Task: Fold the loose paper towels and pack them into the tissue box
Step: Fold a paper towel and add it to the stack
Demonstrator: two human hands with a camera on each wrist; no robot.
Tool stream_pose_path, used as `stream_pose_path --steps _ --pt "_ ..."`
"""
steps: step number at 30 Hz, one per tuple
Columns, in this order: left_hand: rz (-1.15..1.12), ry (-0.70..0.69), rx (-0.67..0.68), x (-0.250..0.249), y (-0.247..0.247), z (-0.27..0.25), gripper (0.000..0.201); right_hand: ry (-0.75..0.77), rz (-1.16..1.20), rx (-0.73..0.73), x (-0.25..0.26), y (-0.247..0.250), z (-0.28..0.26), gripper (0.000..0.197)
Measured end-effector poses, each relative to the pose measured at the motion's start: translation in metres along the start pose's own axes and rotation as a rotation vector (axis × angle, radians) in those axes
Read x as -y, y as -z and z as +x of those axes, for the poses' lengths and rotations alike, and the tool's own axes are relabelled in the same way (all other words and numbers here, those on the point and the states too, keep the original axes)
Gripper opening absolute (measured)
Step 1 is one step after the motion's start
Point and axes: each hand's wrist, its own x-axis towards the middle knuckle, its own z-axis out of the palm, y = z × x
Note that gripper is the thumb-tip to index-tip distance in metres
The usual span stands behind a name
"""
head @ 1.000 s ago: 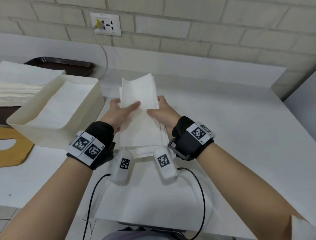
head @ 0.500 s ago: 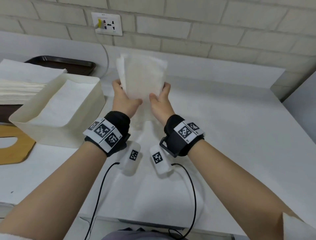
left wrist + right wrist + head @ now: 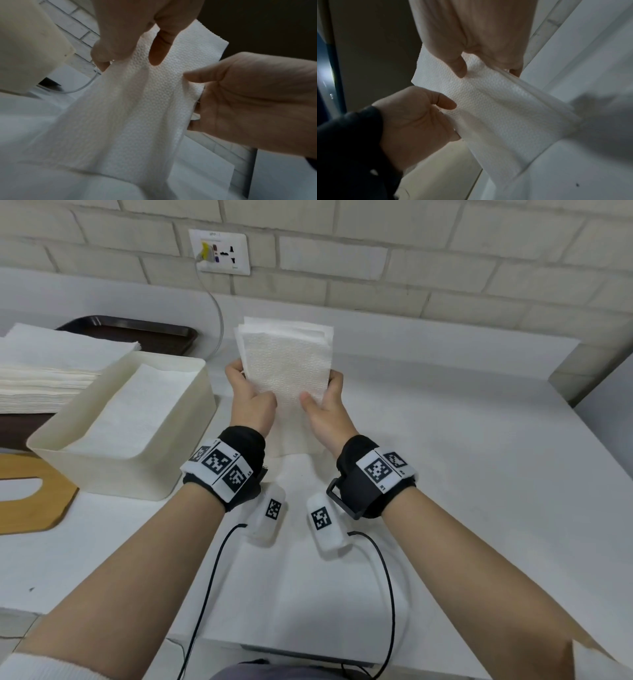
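Observation:
Both hands hold a thin stack of folded white paper towels (image 3: 286,364) upright, its lower edge resting on the table. My left hand (image 3: 248,393) grips the stack's left side, thumb in front and fingers behind. My right hand (image 3: 325,402) grips its right side the same way. The left wrist view shows the embossed towels (image 3: 137,108) between my left hand (image 3: 130,44) and the right hand (image 3: 240,102). In the right wrist view the towels (image 3: 496,112) run between my right hand (image 3: 479,54) and the left hand (image 3: 412,119). The cream open-top tissue box (image 3: 185,419) stands to the left, with white towels (image 3: 130,412) lying flat inside.
A tall pile of unfolded towels (image 3: 44,371) sits at the far left on a dark tray (image 3: 137,332). A wooden lid with a slot (image 3: 30,498) lies at the left edge. A large white sheet (image 3: 291,594) covers the table under my wrists. A cable hangs from the wall socket (image 3: 219,251).
The stack was tipped up from lying flat in my hands to standing upright, and both hands moved away from me towards the wall; since half a second ago it has come down slightly.

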Motion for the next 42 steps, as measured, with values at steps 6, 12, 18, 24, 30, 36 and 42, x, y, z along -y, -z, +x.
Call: stream_pose_path --steps 6,12,18,24,30,36,42 --pt "-0.014 -0.066 0.001 -0.006 -0.002 -0.001 0.050 0.082 0.015 -0.055 0.008 -0.003 0.002 0.027" --pt "0.036 0.016 0.037 0.002 -0.002 0.004 0.050 -0.008 -0.089 -0.006 -0.001 -0.001 0.003 0.035" --pt "-0.060 -0.067 -0.072 -0.006 -0.007 0.007 0.039 0.154 -0.089 -0.109 0.001 0.002 0.006 0.031" --pt "-0.027 0.019 0.019 0.001 -0.005 0.014 0.042 0.130 -0.149 -0.111 -0.001 0.004 0.008 0.022" --pt "0.038 0.011 0.039 0.002 -0.009 0.010 0.038 0.053 -0.030 -0.073 -0.005 -0.005 0.014 0.029" --pt "-0.004 -0.013 0.008 0.008 -0.003 0.015 0.043 0.093 0.057 -0.129 0.001 -0.001 0.017 0.027" --pt "0.101 0.098 0.031 0.016 -0.003 0.016 0.044 -0.027 -0.054 -0.081 -0.008 -0.002 0.015 0.029"
